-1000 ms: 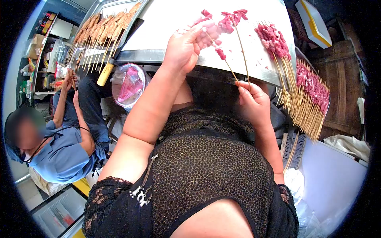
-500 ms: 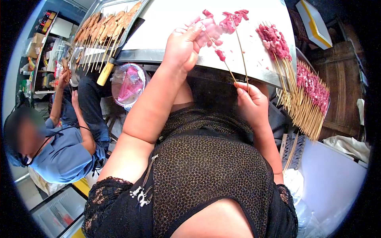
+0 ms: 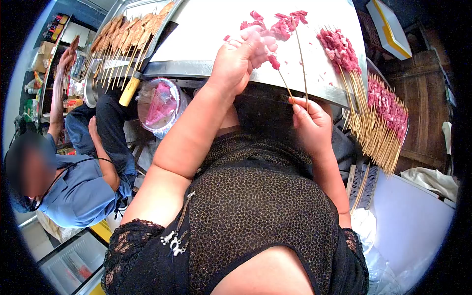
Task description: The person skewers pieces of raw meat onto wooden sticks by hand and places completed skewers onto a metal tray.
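Note:
My right hand (image 3: 313,124) is closed around the lower ends of two thin wooden skewers. One skewer (image 3: 285,82) slants up to my left hand and carries a red piece of raw meat (image 3: 274,62) near its top. The other skewer (image 3: 302,64) points at the loose raw meat pieces (image 3: 282,28) on the white tabletop (image 3: 206,34). Over the table's near edge, my left hand (image 3: 238,61) is closed at the meat end of the first skewer, its fingertips washed out by bright light and pinching a pale pink bit of meat.
Finished raw meat skewers (image 3: 341,51) lie at the table's right, with more skewers (image 3: 386,105) stacked beyond. Browned skewers fill a metal tray (image 3: 164,24) at left, near a yellow-handled knife (image 3: 130,92). Below stands a lined bucket (image 3: 160,105). A co-worker (image 3: 81,189) sits at left.
My left hand has come slightly down and closer around the skewer's meat end. The skewers in my right hand have barely shifted. The co-worker's arm has risen with a browned skewer.

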